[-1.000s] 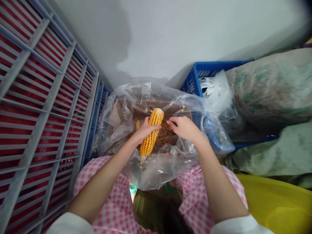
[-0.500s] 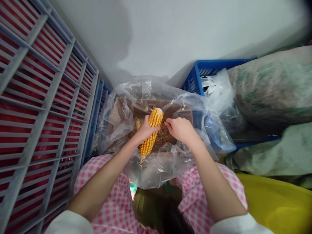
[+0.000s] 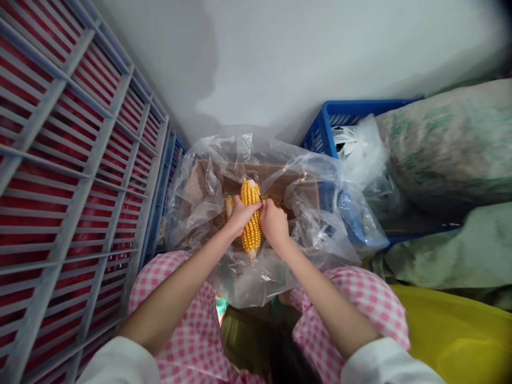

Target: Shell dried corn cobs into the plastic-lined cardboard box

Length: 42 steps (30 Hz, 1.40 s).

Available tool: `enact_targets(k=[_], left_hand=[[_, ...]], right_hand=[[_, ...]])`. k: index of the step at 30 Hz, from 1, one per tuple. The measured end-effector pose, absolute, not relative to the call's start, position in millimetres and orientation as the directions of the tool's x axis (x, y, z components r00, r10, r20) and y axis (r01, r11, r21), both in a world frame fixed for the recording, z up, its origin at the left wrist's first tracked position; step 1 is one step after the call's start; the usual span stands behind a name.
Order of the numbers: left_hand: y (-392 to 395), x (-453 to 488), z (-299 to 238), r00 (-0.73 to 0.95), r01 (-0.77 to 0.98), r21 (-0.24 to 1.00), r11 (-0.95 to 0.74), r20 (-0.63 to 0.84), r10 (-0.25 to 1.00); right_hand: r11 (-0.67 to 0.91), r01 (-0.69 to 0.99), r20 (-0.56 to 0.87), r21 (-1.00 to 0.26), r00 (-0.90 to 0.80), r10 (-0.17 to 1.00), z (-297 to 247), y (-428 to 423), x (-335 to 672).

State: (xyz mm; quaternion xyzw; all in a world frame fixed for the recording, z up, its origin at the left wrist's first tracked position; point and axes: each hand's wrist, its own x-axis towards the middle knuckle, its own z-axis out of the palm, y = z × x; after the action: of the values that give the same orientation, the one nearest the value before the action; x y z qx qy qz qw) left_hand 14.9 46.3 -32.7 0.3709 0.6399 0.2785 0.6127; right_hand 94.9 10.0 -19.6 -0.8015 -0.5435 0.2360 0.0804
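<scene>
My left hand (image 3: 240, 216) is wrapped round a yellow corn cob (image 3: 251, 234), its thumb across the front. The cob is almost upright in view, its narrow pale end towards me, and kernels cover most of it. Against the cob's right side presses my right hand (image 3: 275, 221), fingers closed on a thin dark tool whose kind I cannot make out; only a bit of it shows. Below them is a cardboard box (image 3: 276, 184) lined with a clear plastic bag (image 3: 256, 290). Another cob (image 3: 229, 205) lies inside, partly hidden behind my left hand, with loose kernels nearby.
A tall slatted crate (image 3: 76, 176) with red behind its slats stands at left. To the right, a blue crate (image 3: 328, 125) holds a white plastic bag (image 3: 362, 152) and a large sack (image 3: 452, 144). Something yellow (image 3: 448, 330) lies at lower right. A white wall rises behind the box.
The cob has swung from a slant to nearly upright. My right hand has moved left and now meets the cob's side close to my left thumb.
</scene>
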Motion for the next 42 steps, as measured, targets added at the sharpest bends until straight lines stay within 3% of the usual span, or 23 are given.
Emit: enact_targets(k=[4,6,10,14,16,19,22,26,31,42], left_hand=[[49,16,-27,0.013,0.011,0.761,0.649,-0.649,0.760],[51,16,-24,0.048,-0.019,0.740,0.672,-0.671,0.740],[55,14,-23,0.063,0.018,0.782,0.623,-0.622,0.780],[54,15,-24,0.045,0.053,0.836,0.545,-0.548,0.835],[52,17,-24,0.053,0.018,0.837,0.546,-0.547,0.836],[51,18,-25,0.015,0.003,0.835,0.550,-0.550,0.835],[51,17,-28,0.007,0.051,0.844,0.534,-0.535,0.845],[56,15,-30,0.045,0.108,0.875,0.472,-0.479,0.877],[58,13,-30,0.027,0.169,0.871,0.461,-0.472,0.881],[54,18,-25,0.083,0.097,0.875,0.474,-0.481,0.873]], right_hand=[[-0.454,0.573,-0.359,-0.682,0.279,0.891,-25,19,95],[-0.482,0.480,-0.439,-0.733,0.207,0.874,-22,22,100],[-0.418,0.641,-0.397,-0.644,0.187,0.899,-8,26,115],[-0.356,0.863,-0.186,-0.357,0.308,0.933,0,22,115],[-0.284,0.936,-0.165,-0.208,0.253,0.953,0,18,108],[-0.144,0.980,-0.231,-0.138,0.110,0.967,0,13,102],[-0.080,0.989,-0.285,-0.125,0.041,0.958,5,12,108],[-0.165,0.974,-0.320,-0.152,0.110,0.941,16,17,124],[-0.222,0.954,-0.257,-0.204,0.166,0.952,25,20,132],[-0.222,0.944,-0.248,-0.244,0.161,0.955,12,26,120]])
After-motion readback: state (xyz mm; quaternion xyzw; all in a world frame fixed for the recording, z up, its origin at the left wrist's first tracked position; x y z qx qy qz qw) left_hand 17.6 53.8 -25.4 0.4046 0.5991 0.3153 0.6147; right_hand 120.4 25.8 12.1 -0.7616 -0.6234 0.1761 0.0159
